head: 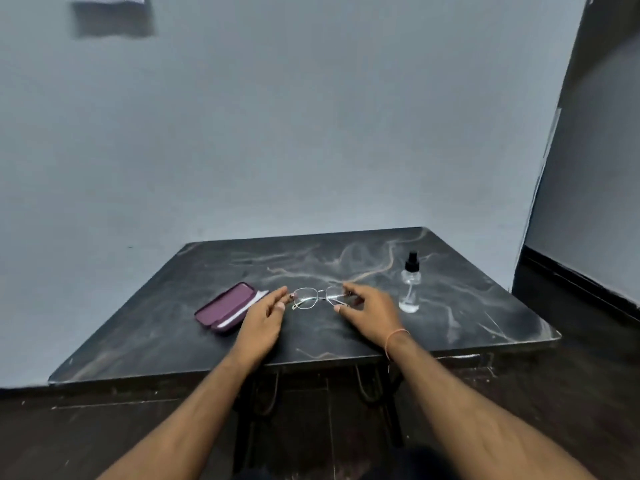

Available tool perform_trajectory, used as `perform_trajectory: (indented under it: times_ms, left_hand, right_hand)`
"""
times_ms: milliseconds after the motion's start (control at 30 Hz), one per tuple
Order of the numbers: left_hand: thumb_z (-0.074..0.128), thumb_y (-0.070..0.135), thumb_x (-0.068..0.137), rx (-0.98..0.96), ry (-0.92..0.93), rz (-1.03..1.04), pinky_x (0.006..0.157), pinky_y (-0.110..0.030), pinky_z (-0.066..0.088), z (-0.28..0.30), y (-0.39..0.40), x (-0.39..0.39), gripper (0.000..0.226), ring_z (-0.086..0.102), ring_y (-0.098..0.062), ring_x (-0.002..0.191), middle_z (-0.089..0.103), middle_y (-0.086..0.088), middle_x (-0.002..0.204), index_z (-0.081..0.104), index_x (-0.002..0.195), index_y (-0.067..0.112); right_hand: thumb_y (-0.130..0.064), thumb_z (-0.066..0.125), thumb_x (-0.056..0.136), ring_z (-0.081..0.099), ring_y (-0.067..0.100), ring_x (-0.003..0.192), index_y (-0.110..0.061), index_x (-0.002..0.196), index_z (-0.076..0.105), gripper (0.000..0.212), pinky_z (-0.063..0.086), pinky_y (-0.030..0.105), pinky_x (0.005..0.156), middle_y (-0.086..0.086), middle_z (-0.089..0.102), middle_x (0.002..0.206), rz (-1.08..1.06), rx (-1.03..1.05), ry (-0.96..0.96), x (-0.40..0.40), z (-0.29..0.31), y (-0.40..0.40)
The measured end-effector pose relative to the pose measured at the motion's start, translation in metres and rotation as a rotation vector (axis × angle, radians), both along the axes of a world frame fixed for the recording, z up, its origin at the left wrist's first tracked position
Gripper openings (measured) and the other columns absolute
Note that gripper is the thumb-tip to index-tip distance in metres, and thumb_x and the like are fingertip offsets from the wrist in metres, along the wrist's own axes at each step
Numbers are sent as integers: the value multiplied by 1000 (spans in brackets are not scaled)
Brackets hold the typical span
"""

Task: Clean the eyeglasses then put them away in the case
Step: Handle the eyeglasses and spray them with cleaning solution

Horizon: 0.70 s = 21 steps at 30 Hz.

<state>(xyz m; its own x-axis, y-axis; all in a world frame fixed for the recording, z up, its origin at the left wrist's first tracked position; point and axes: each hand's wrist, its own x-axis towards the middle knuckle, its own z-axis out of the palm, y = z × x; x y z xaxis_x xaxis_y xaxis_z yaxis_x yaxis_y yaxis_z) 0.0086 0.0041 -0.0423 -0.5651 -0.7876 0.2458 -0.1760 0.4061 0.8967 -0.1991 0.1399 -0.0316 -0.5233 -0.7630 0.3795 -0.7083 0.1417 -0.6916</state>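
My left grip [268, 308] and right grip [369, 306] each pinch one end of thin metal-framed eyeglasses [318, 297], long axis running left to right, just over the dark marbled desk [467, 306]. Left of them lies an open maroon oblong case [225, 306] holding a white cloth [242, 308]. A clear spray bottle [409, 285] stands right.

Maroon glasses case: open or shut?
Open. The maroon hard glasses case lies on the dark marble table with its lid back, a white cloth showing inside.
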Motion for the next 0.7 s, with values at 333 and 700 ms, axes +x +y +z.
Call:
perform_trajectory:
  times_ms: [333,700]
  left_hand:
    - [78,-7,97,217,297,-82,102,-24,62,3,-37,-45,38,79,-13,121,86,4,121,79,122,22]
    - [64,-11,104,37,409,7,84,-26,67,-9,-54,-60,32,87,-29,92,85,0,121,77,117,15]
  right_hand:
    - [-22,90,86,64,-16,97,-20,138,71,55,39,-4,85,-17,74,109,60,-153,-182,-23,4,-26]
    - [-25,90,85,66,2,104,-32,138,70,57,48,9,91,-16,77,117,190,-291,-246,-40,-7,-44]
